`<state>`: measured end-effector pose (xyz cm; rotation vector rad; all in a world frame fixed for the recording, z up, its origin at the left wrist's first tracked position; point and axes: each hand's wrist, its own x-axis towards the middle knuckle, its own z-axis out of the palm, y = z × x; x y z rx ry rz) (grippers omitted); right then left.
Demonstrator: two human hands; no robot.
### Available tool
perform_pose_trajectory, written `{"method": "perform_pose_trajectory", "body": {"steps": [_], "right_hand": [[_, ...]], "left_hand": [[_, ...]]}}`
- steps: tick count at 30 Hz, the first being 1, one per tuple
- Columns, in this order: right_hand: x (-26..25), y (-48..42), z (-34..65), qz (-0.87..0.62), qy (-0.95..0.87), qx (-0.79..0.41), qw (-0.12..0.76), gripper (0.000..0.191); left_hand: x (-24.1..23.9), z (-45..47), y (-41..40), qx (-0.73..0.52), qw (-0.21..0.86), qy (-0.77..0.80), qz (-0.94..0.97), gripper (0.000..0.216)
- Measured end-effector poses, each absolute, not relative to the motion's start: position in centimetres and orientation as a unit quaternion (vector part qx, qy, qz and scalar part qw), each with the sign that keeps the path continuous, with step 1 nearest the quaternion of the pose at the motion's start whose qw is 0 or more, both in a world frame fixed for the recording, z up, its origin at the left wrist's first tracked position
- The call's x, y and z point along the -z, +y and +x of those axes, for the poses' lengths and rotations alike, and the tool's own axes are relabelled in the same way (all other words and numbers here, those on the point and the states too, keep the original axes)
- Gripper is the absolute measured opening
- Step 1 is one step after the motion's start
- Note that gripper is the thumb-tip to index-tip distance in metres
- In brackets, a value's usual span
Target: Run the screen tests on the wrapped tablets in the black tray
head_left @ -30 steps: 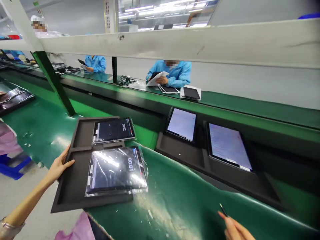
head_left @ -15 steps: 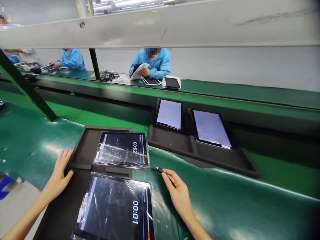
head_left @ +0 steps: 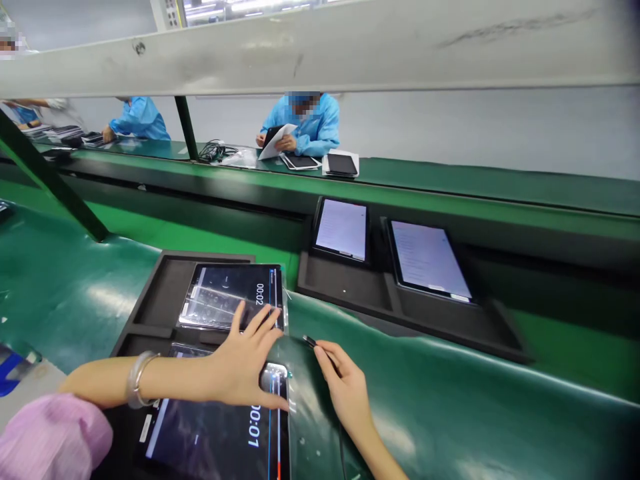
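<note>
While the left hand [head_left: 245, 363] lies flat and empty on the near tablet [head_left: 220, 427], keep the right hand [head_left: 345, 390], pinched on the stylus [head_left: 313, 343], aimed at 11 o'clock.

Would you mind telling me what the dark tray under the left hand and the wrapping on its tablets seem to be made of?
The tray looks like matte dark grey foam or moulded plastic: dull, no glare, soft-edged recesses. The wrapping on the tablets seems to be thin clear plastic film: glossy, wrinkled, catching light streaks. The left hand rests across it.
</note>
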<state>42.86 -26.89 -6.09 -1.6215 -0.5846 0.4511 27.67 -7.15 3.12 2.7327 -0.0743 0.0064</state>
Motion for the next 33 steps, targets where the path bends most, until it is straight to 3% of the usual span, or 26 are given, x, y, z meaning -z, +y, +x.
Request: {"method": "perform_pose_trajectory", "body": {"steps": [5, 7, 12, 22, 29, 33], "right_hand": [[6.2, -26.9, 42.9, -0.699, -0.265, -0.193, 0.635, 0.036], [6.2, -26.9, 42.9, -0.702, -0.265, -0.187, 0.634, 0.035], [6.1, -26.9, 43.0, -0.705, -0.268, -0.171, 0.634, 0.035], [6.1, -26.8, 43.1, -0.709, -0.277, -0.177, 0.624, 0.034], [6.1, -26.9, 43.1, -0.699, -0.271, -0.181, 0.637, 0.033], [5.9, -26.7, 43.0, -0.695, -0.265, -0.189, 0.641, 0.032]], "left_hand": [[-4.9, 24.0, -3.4, 0.070, 0.139, -0.010, 0.988, 0.113], [-5.5, 23.3, -2.0, 0.071, 0.131, 0.006, 0.989, 0.102], [-4.8, 25.3, -1.3, -0.050, 0.178, 0.075, 0.980, 0.049], [-3.5, 27.7, -3.2, -0.043, 0.177, -0.032, 0.983, 0.031], [-4.3, 27.7, -2.8, -0.023, 0.226, -0.016, 0.974, 0.060], [-5.8, 26.1, -4.8, 0.022, 0.261, -0.067, 0.963, 0.099]]}}
